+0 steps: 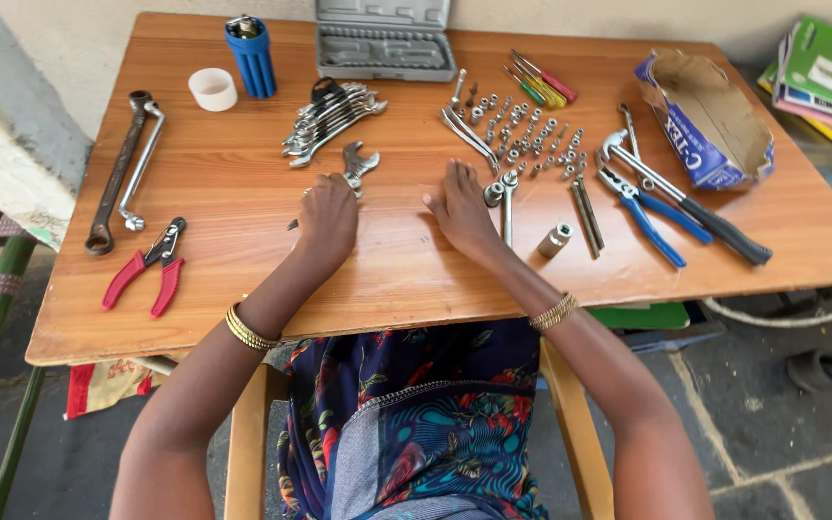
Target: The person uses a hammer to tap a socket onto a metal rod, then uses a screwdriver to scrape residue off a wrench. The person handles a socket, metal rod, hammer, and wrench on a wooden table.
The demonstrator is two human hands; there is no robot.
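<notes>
Left hand (327, 220) palm-down on wooden table (243, 279), fingers curled loosely, holding nothing, beside steel open-end wrench (359, 164); right hand (461, 210) flat, fingers pressed together, touching chrome ratchet handle (507, 197); small bright sockets (532, 135) scattered beyond.

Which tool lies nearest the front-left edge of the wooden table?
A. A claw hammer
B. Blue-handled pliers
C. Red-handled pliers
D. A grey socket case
C: the red-handled pliers lie near the front-left edge of the table, left of the left hand; the blue-handled pliers and hammer lie to the right, and the grey socket case sits at the back.
</notes>
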